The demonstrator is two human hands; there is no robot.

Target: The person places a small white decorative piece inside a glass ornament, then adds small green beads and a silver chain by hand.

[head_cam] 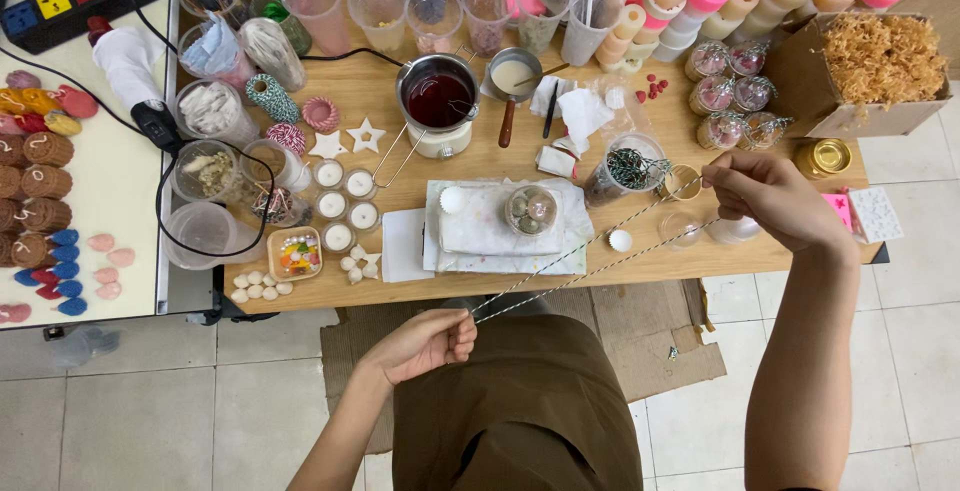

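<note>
A doubled length of striped twine stretches taut between my two hands, over the front edge of the wooden table. My left hand pinches one end near my lap. My right hand holds the other end above the table's right side. The twine runs back toward a clear cup holding a spool of the same twine. A small clear globe with decorations sits on a white cloth at the table's middle.
A pot of dark red liquid stands behind the cloth, beside a small pan. Several plastic cups, candle moulds, a box of wood wool and filled globes crowd the back. Tealights lie left.
</note>
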